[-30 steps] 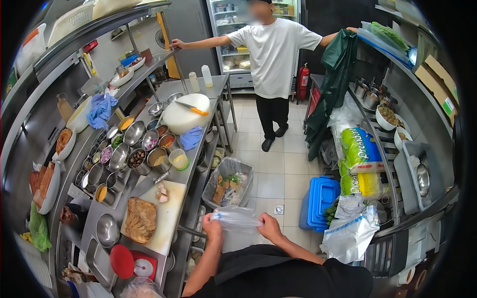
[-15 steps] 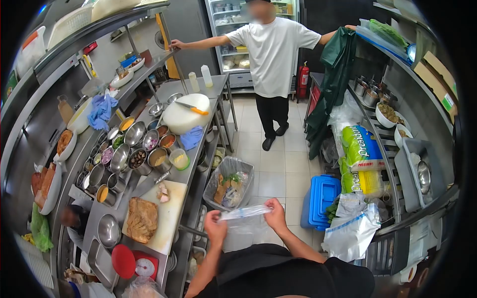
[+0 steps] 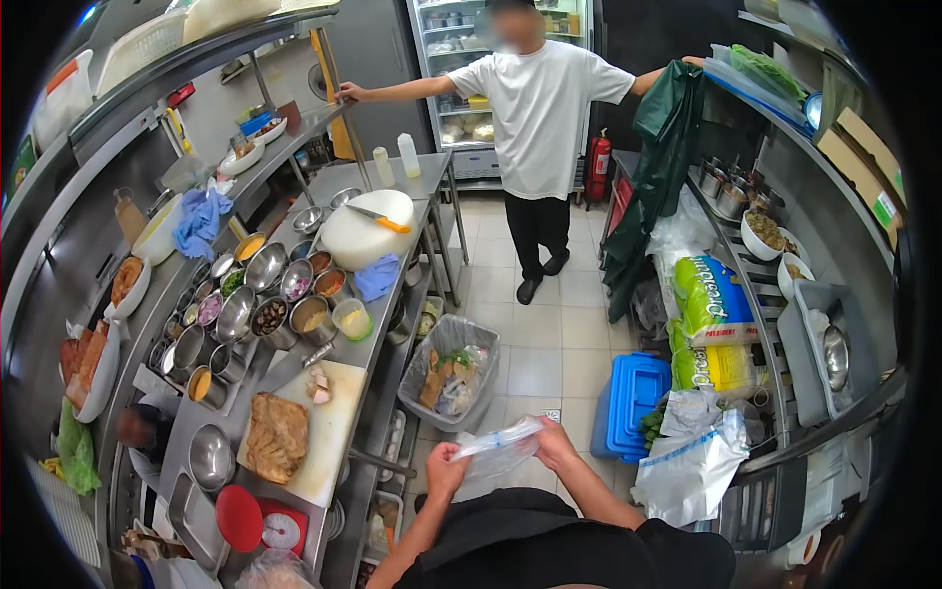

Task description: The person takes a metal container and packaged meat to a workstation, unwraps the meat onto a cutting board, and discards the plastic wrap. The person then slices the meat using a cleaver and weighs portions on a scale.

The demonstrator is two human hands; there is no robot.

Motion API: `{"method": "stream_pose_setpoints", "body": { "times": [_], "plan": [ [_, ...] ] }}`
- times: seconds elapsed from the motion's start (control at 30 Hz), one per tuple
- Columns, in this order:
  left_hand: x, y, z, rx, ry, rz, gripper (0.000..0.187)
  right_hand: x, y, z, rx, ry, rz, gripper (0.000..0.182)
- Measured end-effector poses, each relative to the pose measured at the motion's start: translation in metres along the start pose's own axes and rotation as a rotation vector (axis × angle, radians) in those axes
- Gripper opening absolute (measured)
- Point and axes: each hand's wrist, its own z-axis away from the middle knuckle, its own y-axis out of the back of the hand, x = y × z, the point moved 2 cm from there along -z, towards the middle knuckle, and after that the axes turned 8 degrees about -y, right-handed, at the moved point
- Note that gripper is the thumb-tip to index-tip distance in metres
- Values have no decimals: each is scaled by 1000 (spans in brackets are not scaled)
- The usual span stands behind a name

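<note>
A clear plastic bag (image 3: 497, 454) hangs between my two hands in front of my body. My left hand (image 3: 446, 472) is closed on one end of its upper edge. The other end is pinched in my right hand (image 3: 555, 446). To the left, a large piece of browned cooked meat (image 3: 278, 438) lies on a white cutting board (image 3: 329, 447), with smaller cut pieces (image 3: 319, 385) near it. A knife (image 3: 302, 365) rests at the board's far edge. Beyond the bag, a lined waste bin (image 3: 483, 412) holds scraps.
A person in a white shirt (image 3: 540, 118) stands ahead in the aisle, arms spread to both sides. Several metal containers (image 3: 235, 312) crowd the left counter, near a red scale (image 3: 285, 528). At right are a blue box (image 3: 633, 402) and stacked sacks (image 3: 711, 299).
Both my hands have moved down and slightly to the right with the plastic bag. Its upper edge, stretched nearly straight before, is now looser and crumpled.
</note>
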Motion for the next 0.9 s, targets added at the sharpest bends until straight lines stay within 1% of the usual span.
{"method": "stream_pose_setpoints", "body": {
  "times": [0.03, 0.07, 0.1, 0.13, 0.17, 0.2, 0.23, 0.3, 0.33, 0.37, 0.43, 0.47, 0.5, 0.53, 0.57, 0.6, 0.63, 0.67, 0.7, 0.73, 0.77, 0.8, 0.83, 0.87, 0.9],
  "plan": [
    [-6, 1, -3, 24, 18, -84, 13, -14, -7, 15, -236, -188, -282, 7],
    [-25, 6, -11, 123, -91, -141, 11, -6, -6, 19, -408, -154, -200, 18],
    [-53, 9, -23, 121, -92, -142, 11, -11, -9, 29, -407, -154, -202, 18],
    [-81, 18, -36, 296, -61, -69, 10, -19, -18, 51, -555, -120, 93, 20],
    [-56, 20, -37, 469, -30, 7, 11, -22, -25, 64, -692, -82, 393, 23],
    [-35, 17, -31, 456, 168, 221, 15, -17, -24, 61, -633, -17, 402, 26],
    [-25, 16, -30, 453, 169, 223, 15, 2, -16, 46, -629, -17, 403, 26],
    [-15, 14, -29, 407, 134, 466, 21, 29, 10, 10, -77, 267, 554, 26],
    [-6, 7, -22, 326, 146, 383, 24, 26, 15, 6, 112, 283, 537, 24],
    [-7, 2, -13, 162, 243, 371, 23, 25, 17, 2, 101, 285, 541, 24],
    [-9, -14, -2, -211, 266, 408, 30, 13, 24, -3, 449, 433, 657, 18],
    [-8, -17, 0, -196, 268, 426, 30, 9, 23, -4, 487, 480, 660, 15],
    [3, -23, 3, -329, 195, 299, 39, 4, 25, -9, 462, 488, 690, 15],
    [11, -25, 8, -442, 132, 173, 48, 4, 27, -16, 493, 486, 679, 16],
    [5, -20, 7, -401, 35, 354, 65, 8, 27, -23, 509, 477, 678, 16],
    [7, -11, 4, -339, -28, 431, 71, 16, 31, -40, 443, 466, 665, 18],
    [9, -4, 0, -218, -84, 468, 70, 21, 35, -55, 371, 444, 658, 19],
    [-5, 7, -8, -46, -294, 315, 62, 20, 30, -60, 211, 420, 560, 21],
    [0, 21, -9, 174, -365, 20, 48, 16, 16, -66, 60, 377, 459, 24],
    [29, 41, -4, 285, -265, -219, 37, -1, -10, -53, -60, 285, 486, 29],
    [43, 57, -1, 456, -408, -340, 28, -25, -42, -32, -170, 199, 504, 34],
    [46, 73, -1, 574, -456, -443, 27, -34, -69, -21, -344, 171, 503, 40],
    [50, 88, 1, 628, -418, -491, 28, -41, -93, -12, -508, 144, 489, 46],
    [52, 105, 1, 667, -367, -513, 27, -48, -116, -4, -532, 133, 509, 46],
    [55, 121, 0, 698, -324, -533, 25, -55, -140, 5, -662, 132, 404, 51]
  ]
}}
